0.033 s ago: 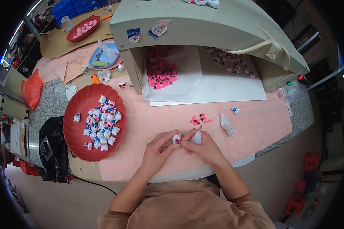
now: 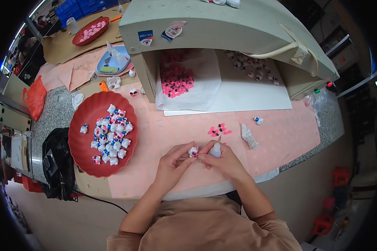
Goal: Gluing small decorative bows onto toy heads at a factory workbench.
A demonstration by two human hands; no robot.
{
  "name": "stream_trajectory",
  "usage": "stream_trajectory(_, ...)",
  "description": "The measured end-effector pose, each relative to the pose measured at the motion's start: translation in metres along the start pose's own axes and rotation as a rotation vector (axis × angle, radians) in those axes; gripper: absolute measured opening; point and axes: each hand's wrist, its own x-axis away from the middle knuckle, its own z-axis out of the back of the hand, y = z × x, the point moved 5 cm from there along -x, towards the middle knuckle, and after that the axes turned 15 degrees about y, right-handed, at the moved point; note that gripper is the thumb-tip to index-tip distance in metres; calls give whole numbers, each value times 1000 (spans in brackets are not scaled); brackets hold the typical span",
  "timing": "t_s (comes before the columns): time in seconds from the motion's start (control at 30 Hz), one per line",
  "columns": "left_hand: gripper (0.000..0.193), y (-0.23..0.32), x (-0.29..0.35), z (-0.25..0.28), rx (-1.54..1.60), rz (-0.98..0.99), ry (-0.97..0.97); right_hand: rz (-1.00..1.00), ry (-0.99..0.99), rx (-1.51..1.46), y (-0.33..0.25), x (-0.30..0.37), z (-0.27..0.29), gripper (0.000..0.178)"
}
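Between the fingertips of my left hand [image 2: 174,162] sits a small white figurine [image 2: 193,151] with pink and black on its face. My right hand [image 2: 226,161] grips a small translucent squeeze bottle [image 2: 215,150] with a thin nozzle pointing away from me. Its thumb and forefinger also touch the figurine's right side. Just beyond the hands lie several small pink and black pieces [image 2: 220,129] on the pink sheet [image 2: 163,131]. To their right are a crumpled white tissue [image 2: 249,137] and another figurine [image 2: 259,121] with blue on it.
A red scalloped tray [image 2: 81,152] of similar figurines stands at left. Beyond the hands, a grey-green box-like unit [image 2: 222,31] shelters a heap of pink pieces [image 2: 178,83] and several figurines [image 2: 255,71]. A blue dish [image 2: 115,62] and a smaller red tray [image 2: 81,40] are farther left.
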Motion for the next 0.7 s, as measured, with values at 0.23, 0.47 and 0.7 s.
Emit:
stream_trajectory(0.23,39,3,1,0,-54,-36,-15,25,-1,128,-3,-2,0,13)
stream_trajectory(0.47,32,2,-1,5,161,87,5,84,-7,35,-3,-2,-6,24)
stream_trajectory(0.7,28,4,-4,6,244,128,2,201,-38,-25,-3,-5,-13,28)
